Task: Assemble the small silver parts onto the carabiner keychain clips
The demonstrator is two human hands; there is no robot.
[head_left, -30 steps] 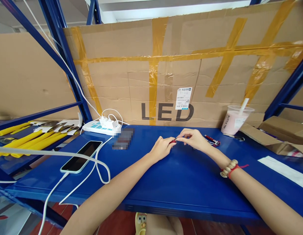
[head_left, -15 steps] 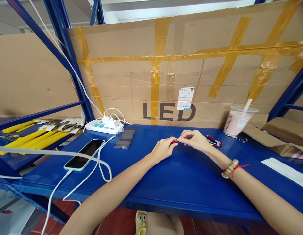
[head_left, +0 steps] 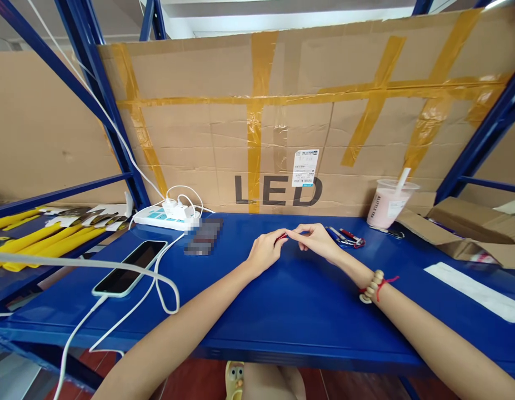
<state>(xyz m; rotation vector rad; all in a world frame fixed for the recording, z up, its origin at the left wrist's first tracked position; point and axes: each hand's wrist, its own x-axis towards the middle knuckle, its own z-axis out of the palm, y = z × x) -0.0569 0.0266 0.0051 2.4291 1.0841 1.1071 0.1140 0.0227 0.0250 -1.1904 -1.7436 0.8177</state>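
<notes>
Left hand (head_left: pixel 265 251): closed on a small red piece (head_left: pixel 281 237), pinched at the fingertips with part left showing, probably so the other hand can get at it. The piece is at the middle of the blue table (head_left: pixel 290 316), towards the back; fingers hide its full shape.

Right hand (head_left: pixel 318 242): fingers bent and drawn in narrow, tips meeting the left hand at the piece. We cannot tell whether they grip anything. We judge that working tip to tip steadies so small a part.

Just beside the right hand we note a little pile (head_left: pixel 346 238) of slim, shiny red, blue and silvery pieces, perhaps kept there for easy reach.

Materials: table smooth and glossy, likely painted metal; cardboard (head_left: pixel 190 139) behind it matte and creased, crossed by shiny brown tape (head_left: pixel 254 133). Cup (head_left: pixel 390 204) clear and tapered, set back, we suppose, clear of the elbows.
</notes>
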